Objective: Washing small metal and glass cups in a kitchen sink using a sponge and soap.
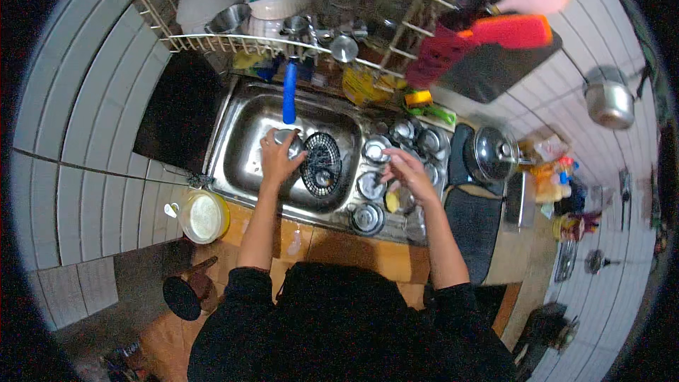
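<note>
My left hand (277,162) is over the steel sink basin (244,170), its thumb and fingers around a small, shiny, round cup (289,142). Just right of that hand, a black plastic basket-like strainer (321,164) sits in the basin with a small round item inside. My right hand (407,174) hovers over the drainboard, fingers loosely bent and apart. Its fingertips are close to a small glass or metal cup (376,148); contact is hard to make out. Below them lie another cup (371,185), a yellow sponge-like piece (392,201) and a round cup near the front edge (367,218).
A blue-handled utensil (289,93) hangs over the basin from a wire dish rack (175,37) holding bowls. On the left stands a tub of whitish liquid (205,217). A lidded pot (490,154) and dark cloth (472,228) lie right of the drainboard.
</note>
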A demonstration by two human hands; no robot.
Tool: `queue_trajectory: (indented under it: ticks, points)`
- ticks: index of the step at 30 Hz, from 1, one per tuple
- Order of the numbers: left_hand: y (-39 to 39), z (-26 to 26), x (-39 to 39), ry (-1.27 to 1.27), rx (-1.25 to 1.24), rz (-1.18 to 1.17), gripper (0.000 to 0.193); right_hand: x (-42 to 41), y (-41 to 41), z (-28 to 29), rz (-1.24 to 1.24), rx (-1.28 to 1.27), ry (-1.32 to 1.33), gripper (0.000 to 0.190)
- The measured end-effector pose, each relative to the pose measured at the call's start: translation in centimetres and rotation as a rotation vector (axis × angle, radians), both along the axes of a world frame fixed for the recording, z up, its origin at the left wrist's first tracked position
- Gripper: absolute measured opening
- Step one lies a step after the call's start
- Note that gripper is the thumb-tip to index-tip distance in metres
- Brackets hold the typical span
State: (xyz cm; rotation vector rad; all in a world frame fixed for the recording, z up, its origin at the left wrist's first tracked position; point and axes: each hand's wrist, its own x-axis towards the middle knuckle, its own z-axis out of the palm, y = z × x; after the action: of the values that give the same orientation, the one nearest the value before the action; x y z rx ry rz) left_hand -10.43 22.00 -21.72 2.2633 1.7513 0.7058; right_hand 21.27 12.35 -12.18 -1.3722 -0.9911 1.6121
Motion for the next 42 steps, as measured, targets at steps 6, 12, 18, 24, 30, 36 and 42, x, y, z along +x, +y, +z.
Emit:
queue_trajectory:
  ticks: [6, 12, 18, 24, 30, 36, 42]
  points:
    - [-2.7, 1.8, -3.2, 0.193, 0.102, -0.067, 0.057, 5.3, -8.9, 0.7, -0.382, 0.060, -0.317, 0.027]
    - [-6.0, 2.9, -2.9, -1.245, -0.706, 0.246, 0.049, 6.6, -15.8, -3.7, -0.245, 0.113, -1.043, 0.018]
    - [-10.8, 1.4, -3.0, -1.809, -1.147, 0.084, 0.065, -1.3, -12.2, -4.0, -0.241, 0.235, -0.886, 0.037]
    - [-12.0, 4.5, 0.8, -2.069, -1.235, -0.141, 0.071, -2.5, -7.4, -5.2, -0.090, -0.054, -1.212, 0.055]
    - [-12.7, 7.0, 2.1, -2.211, -1.205, -0.357, 0.059, 0.4, -7.4, -6.2, -0.375, 0.090, -1.001, 0.046]
    - [-10.5, 5.0, 2.3, -0.627, -0.233, -0.191, 0.046, 2.4, -7.7, -5.4, -0.615, 0.392, -0.473, 0.042]
    - [-8.8, 6.4, 0.9, -0.843, -0.501, -0.102, 0.045, -2.5, -8.1, -0.7, -0.614, 0.347, -0.282, 0.038]
